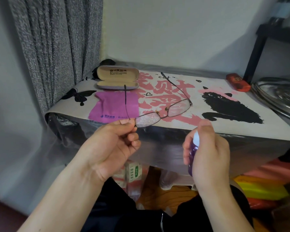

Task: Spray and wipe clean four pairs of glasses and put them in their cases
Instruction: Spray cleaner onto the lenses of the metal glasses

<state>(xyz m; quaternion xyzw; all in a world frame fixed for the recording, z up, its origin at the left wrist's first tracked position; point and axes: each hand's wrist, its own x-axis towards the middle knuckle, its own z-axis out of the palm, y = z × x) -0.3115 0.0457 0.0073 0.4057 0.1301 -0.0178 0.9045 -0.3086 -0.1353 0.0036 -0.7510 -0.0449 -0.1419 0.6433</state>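
Against the wall beside a grey curtain (55,44), a low table (241,136) carries a printed mat (182,91) with pink characters and a black cat. At the table's right end sits a coil of metal hose (278,96) and a small red box (238,81). On the mat's left part lies a magenta cleaning cloth (110,106), and just behind it an open glasses case (117,77) with a beige lining, lid raised and nothing inside.

Nearer the camera, the left hand (114,144) pinches the thin-framed glasses (162,113) at the left hinge, thumb and forefinger closed on the frame, the other fingers curled in. The glasses hang in the air over the table's front edge, temples unfolded and pointing away toward the wall. Their long axis runs from the left hand up and to the right, so the far lens lies above the right hand. Both lenses are speckled with fine droplets.

The right hand (208,154) wraps a small purple spray bottle (193,151) with a white top, a fingertip on the nozzle, just below and to the right of the lenses. Spraying seems done or nearly so; wiping would call for the cloth, which lies nearer the left hand.
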